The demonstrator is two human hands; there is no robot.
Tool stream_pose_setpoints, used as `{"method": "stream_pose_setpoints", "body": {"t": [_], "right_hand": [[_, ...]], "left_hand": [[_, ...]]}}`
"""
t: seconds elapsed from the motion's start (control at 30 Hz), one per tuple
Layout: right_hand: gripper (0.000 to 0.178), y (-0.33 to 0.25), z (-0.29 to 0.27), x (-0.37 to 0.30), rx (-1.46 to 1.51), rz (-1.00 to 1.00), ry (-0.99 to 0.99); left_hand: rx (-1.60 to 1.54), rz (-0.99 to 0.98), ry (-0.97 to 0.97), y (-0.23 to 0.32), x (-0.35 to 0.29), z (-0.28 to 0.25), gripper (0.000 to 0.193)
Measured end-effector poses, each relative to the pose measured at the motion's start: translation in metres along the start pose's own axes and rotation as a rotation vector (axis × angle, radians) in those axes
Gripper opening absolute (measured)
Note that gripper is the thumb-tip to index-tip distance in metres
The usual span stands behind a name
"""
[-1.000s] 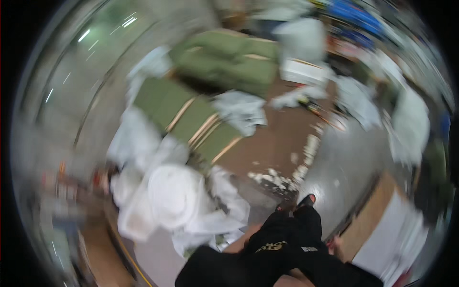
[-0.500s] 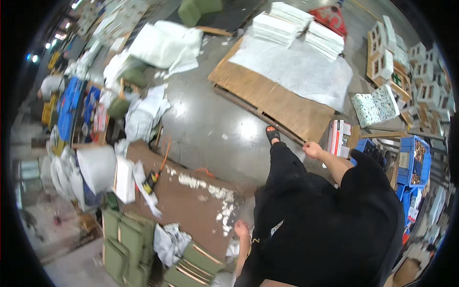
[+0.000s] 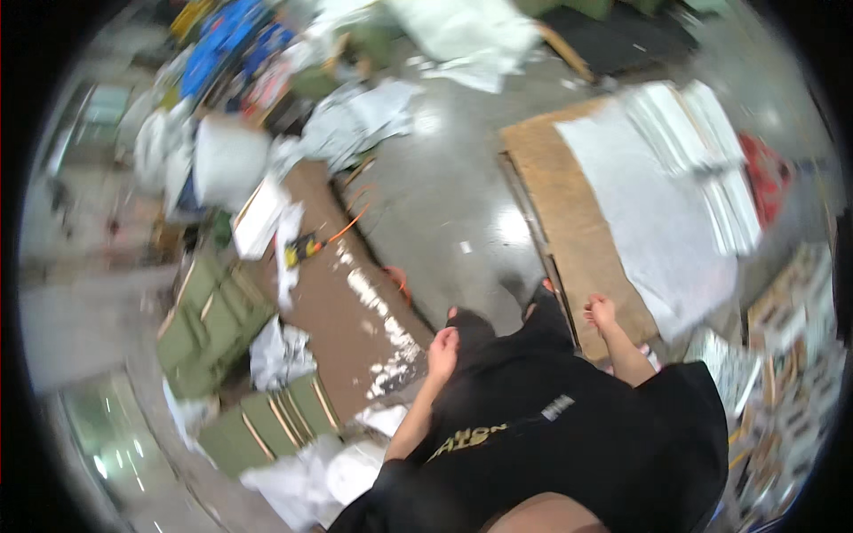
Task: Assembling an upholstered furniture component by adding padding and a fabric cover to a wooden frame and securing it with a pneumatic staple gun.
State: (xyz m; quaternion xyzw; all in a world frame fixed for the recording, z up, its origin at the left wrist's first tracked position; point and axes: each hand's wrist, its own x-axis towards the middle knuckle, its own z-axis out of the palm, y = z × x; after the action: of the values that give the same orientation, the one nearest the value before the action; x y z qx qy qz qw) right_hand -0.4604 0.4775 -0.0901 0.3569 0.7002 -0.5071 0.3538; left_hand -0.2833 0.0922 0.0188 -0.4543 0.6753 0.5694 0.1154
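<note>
My left hand [image 3: 442, 348] hangs in front of my left thigh, beside the speckled end of a brown-covered workbench [image 3: 324, 333]. Its fingers are loosely bent and blurred, and I see nothing held in it. My right hand [image 3: 601, 311] is over the near part of a wooden platform [image 3: 569, 240], its fingers slightly apart and bare of any object. A white sheet [image 3: 635, 222] covers much of that platform, with stacks of white folded pieces [image 3: 680, 133] at its far end. On the bench lies a yellow-and-black power tool [image 3: 304, 250] with an orange hose.
Green upholstered cushions [image 3: 213, 320] and slatted green pieces [image 3: 275, 417] stand left of the bench. Grey cloth [image 3: 355, 124] is heaped beyond it. Grey floor [image 3: 458, 213] runs between bench and platform. A red object [image 3: 766, 178] is behind the stacks; blurred boxes [image 3: 791, 338] line the right.
My view has swung to the right, so the bench and platform have turned in the picture. My left hand has come up and forward beside the bench; my right hand has moved over the platform.
</note>
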Motion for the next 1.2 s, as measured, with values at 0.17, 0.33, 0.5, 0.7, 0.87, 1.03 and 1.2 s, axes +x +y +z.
{"method": "stream_pose_setpoints", "body": {"t": [0.17,0.33,0.5,0.7,0.87,1.03,1.2], "right_hand": [[0.029,-0.102,0.055,0.025,-0.018,-0.06,-0.07],[0.027,-0.154,0.136,0.019,-0.252,-0.079,-0.205],[0.021,-0.174,0.243,0.012,-0.57,0.036,-0.187],[0.032,-0.261,0.483,0.03,-0.736,-0.121,-0.438],[0.043,-0.335,0.723,0.021,-0.879,-0.289,-0.503],[0.078,-0.395,0.946,0.117,-0.848,-0.608,-0.368],[0.085,-0.395,1.164,0.062,-0.55,-0.574,-0.487]], "left_hand": [[-0.044,-0.032,0.194,0.009,0.033,-0.002,0.031],[0.046,0.016,0.195,0.031,0.071,-0.043,0.028],[-0.151,-0.023,0.396,-0.011,0.105,-0.127,0.03],[-0.773,-0.248,0.559,-0.054,0.104,-0.253,0.03],[-0.996,-0.519,0.772,-0.051,0.117,-0.372,0.039],[-1.044,-0.349,0.859,-0.055,0.267,-0.503,0.048],[-0.804,-0.173,0.83,-0.076,0.453,-0.654,0.055]]}}
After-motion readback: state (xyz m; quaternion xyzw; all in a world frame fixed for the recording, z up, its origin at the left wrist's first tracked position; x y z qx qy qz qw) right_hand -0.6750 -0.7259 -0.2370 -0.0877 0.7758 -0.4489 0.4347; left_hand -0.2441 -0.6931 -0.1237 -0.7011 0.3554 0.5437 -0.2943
